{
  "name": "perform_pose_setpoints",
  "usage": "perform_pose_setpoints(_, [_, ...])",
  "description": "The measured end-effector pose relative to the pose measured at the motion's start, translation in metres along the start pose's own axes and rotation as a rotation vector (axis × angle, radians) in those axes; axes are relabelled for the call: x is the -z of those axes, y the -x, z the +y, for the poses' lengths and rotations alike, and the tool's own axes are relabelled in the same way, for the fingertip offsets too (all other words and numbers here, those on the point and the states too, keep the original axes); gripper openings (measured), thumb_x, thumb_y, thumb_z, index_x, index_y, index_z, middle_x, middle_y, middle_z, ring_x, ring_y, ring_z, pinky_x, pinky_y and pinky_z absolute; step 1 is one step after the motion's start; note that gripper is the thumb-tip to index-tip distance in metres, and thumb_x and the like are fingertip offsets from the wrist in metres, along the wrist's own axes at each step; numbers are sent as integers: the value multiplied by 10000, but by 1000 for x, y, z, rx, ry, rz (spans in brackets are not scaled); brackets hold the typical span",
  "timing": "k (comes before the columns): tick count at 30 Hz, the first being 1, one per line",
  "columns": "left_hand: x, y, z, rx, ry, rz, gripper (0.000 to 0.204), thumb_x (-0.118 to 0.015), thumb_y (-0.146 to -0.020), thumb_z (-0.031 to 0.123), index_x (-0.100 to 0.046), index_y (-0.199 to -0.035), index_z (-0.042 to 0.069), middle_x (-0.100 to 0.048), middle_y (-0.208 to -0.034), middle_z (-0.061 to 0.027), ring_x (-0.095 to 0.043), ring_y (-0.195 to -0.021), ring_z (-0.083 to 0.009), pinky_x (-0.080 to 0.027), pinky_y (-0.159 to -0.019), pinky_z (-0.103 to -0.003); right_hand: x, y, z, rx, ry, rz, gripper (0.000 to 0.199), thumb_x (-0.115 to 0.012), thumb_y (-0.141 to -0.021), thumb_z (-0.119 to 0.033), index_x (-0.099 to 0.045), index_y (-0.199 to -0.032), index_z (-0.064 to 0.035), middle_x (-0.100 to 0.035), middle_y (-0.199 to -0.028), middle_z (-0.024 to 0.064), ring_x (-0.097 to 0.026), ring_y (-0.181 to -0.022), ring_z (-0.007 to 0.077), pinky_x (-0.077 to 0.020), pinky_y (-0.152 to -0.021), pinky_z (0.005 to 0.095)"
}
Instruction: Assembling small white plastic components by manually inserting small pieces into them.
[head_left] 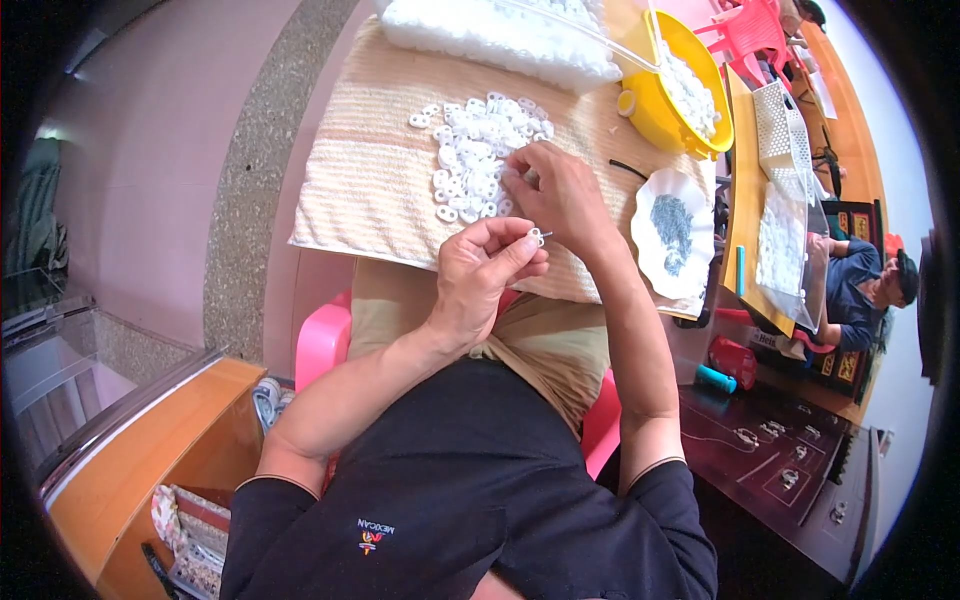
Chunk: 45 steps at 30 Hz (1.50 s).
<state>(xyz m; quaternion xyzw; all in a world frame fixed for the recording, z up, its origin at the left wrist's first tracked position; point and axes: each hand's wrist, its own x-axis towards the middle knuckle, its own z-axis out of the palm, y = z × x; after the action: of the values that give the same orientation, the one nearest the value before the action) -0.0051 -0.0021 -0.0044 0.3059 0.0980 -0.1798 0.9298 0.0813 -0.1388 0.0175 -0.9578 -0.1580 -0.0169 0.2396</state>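
Observation:
Between the thumb and fingertips of my left hand is a small white plastic piece with holes. A thin dark pin sticks out of it to the right. My right hand reaches down at the right edge of a loose pile of white two-holed plastic pieces, its fingers bent together. Whatever its fingertips hold is hidden. The pile lies on a striped beige towel covering the table. To the right stands a white scalloped dish with a heap of small grey metal parts.
Behind the pile is a clear box full of white pieces. A yellow basin with more pieces stands at the back right, a black stick below it. At far right, another person sits by a clear bin.

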Motion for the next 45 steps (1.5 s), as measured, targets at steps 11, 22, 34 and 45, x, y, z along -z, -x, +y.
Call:
perform_pose_setpoints(11, [0,1,-1,-8,-2,19,148,-640,-879,28,-616,-1021,-9,-646,-889,-72,-650,-783,-127,-573,-721,-256,25,27,5,-25,-93,86,126,-654,-804,-130,-657,-892,-40,-644,-876,146,-637,-785,331,-501,-681,394])
perform_pose_setpoints(22, [-1,1,-1,-5,-25,28,146,-639,-876,21,-614,-1016,-11,-641,-902,-67,-649,-787,-130,-575,-725,-269,45,66,8,77,16,-94,107,-610,-817,-48,-650,-904,0,-622,-888,145,-612,-817,349,-490,-730,389])
perform_pose_setpoints(34, [2,1,-3,12,-48,-1,170,-628,-885,17,-600,-1052,9,-632,-920,-54,-645,-806,-139,-571,-745,-291,33,72,12,23,71,-117,131,-567,-835,-76,-632,-943,-42,-613,-871,154,-603,-866,333,-493,-746,413])
perform_pose_setpoints(45, [3,0,-4,24,-79,10,163,-626,-883,13,-599,-1043,1,-632,-907,-57,-646,-800,-139,-572,-742,-287,32,80,13,-77,-54,-8,254,-660,-806,-33,-647,-1060,-15,-635,-839,119,-639,-764,249,-508,-698,327])
